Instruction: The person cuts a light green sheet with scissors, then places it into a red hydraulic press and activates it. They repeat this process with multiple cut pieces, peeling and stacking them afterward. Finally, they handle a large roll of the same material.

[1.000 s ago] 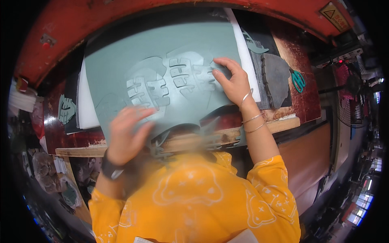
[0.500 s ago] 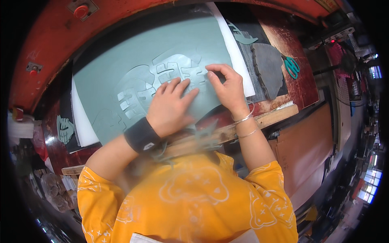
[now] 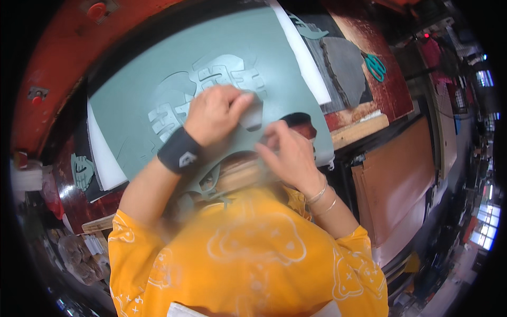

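Note:
A large grey-green sheet (image 3: 153, 58) lies before me, marked with cut outlines and slotted shapes. My left hand (image 3: 216, 113), with a black wristband, is closed above its middle. A smooth dark grey-green cut piece (image 3: 253, 114) shows at its thumb and looks pinched there; the fingertips are partly hidden. My right hand (image 3: 288, 153), wearing thin bracelets on the wrist, hovers at the sheet's near right part, by a rounded cut-out hole. Its fingers are curled and blurred, so I cannot tell whether they grip the sheet's edge. Loose offcut strips (image 3: 208, 182) hang near my front.
Teal-handled scissors (image 3: 374, 66) and a dark grey flat piece (image 3: 346, 71) lie at the right. A slotted green piece (image 3: 82, 171) sits at the left. Brown boards (image 3: 396, 174) stand below a wooden edge strip (image 3: 362, 130). Red buttons (image 3: 96, 10) are on the orange machine frame.
My left hand has gone from spread flat to closed, with a cut piece at its thumb. My right hand has moved down toward me. The sheet's near right part now shows a hole.

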The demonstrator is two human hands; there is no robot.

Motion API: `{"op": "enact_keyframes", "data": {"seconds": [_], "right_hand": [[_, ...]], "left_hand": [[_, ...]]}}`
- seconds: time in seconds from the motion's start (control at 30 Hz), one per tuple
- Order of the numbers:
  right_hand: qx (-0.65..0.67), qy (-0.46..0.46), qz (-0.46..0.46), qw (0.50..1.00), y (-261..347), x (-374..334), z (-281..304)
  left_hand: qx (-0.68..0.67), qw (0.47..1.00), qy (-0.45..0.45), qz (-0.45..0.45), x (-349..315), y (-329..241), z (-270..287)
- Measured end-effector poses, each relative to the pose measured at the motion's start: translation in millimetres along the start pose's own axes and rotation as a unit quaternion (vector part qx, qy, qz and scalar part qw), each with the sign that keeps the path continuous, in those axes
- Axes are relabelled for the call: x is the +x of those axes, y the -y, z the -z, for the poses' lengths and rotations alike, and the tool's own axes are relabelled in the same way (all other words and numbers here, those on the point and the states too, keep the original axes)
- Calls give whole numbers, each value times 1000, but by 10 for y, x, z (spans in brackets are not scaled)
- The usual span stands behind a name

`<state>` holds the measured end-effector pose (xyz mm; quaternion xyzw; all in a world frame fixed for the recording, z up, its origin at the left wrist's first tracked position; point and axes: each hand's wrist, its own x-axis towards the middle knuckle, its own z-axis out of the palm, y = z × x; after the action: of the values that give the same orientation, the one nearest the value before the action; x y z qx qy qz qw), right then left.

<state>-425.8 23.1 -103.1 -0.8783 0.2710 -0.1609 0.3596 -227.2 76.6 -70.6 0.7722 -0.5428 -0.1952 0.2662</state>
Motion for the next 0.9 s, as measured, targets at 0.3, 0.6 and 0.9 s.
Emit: {"op": "enact_keyframes", "data": {"seconds": [0.3,0.6,0.9], "right_hand": [[-28,122,-44,991,295,18,462],[-60,-42,-3,997,639,854,118],[48,-236,205,949,207,1120,118]], "left_hand": [[-615,768,-148,105,60,301,278],[-593,800,-84,16,-154,124,55],[-537,840,-68,43,33,249,248]]}}
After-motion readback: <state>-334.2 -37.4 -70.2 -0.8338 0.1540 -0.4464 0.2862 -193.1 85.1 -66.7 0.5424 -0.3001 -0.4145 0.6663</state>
